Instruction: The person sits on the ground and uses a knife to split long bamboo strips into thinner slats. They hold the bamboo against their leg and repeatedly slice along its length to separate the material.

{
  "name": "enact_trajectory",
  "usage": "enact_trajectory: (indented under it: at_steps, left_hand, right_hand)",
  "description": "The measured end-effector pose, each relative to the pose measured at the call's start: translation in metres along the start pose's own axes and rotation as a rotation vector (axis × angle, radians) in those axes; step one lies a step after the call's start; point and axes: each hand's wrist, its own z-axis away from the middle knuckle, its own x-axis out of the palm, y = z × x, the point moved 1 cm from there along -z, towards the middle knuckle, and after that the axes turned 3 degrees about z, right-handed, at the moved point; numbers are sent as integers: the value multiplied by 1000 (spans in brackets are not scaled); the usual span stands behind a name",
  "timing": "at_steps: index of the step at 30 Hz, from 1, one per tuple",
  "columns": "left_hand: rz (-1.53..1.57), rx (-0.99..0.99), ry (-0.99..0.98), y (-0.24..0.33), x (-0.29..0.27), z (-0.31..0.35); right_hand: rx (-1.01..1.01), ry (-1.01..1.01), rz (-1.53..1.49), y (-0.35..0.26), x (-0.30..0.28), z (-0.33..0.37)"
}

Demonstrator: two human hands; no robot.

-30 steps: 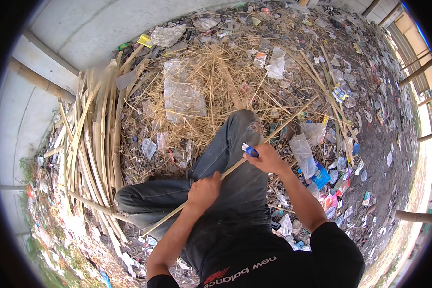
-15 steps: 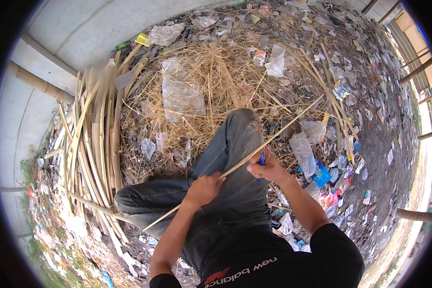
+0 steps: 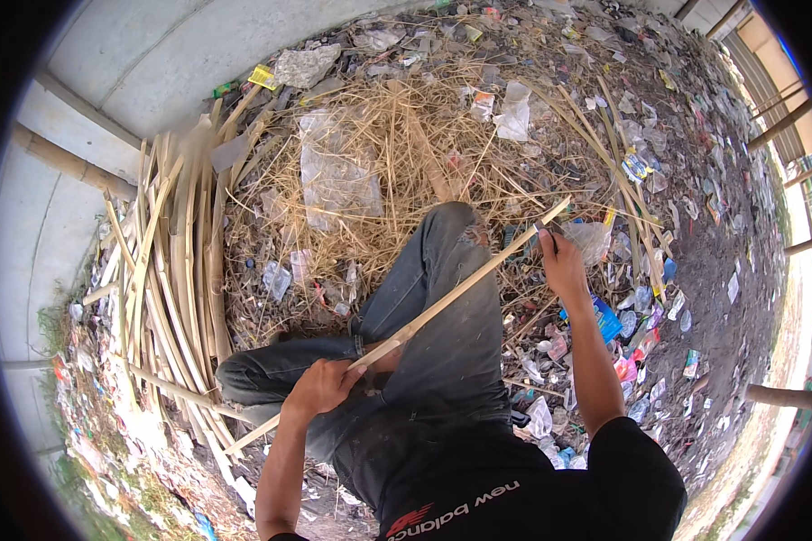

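Over the dark jeans (image 3: 438, 257), my feed shows a long pale strip (image 3: 451, 296) slanting from lower left to upper right, partly hidden by the left hand (image 3: 321, 388) gripping it. Near its upper end, the right hand (image 3: 564, 268) clasps a small tool (image 3: 540, 228) (mostly covered; I can't make out its shape).

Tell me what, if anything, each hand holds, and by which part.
Left hand: the pale strip, below its middle. Right hand, near the strip's upper end: a small tool, its held part hidden.
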Motion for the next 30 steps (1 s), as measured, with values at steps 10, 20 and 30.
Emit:
enact_trajectory:
  at_steps: [10, 20, 30]
  left_hand:
    - [-62, 43, 81, -2, 11, -6]
    - [30, 29, 25, 3, 27, -18]
    - [15, -44, 6, 45, 22, -41]
  right_hand:
    - [-11, -127, -78, -15, 42, 29]
    - [-208, -194, -153, -49, 61, 67]
    - [-50, -316, -131, -62, 49, 71]
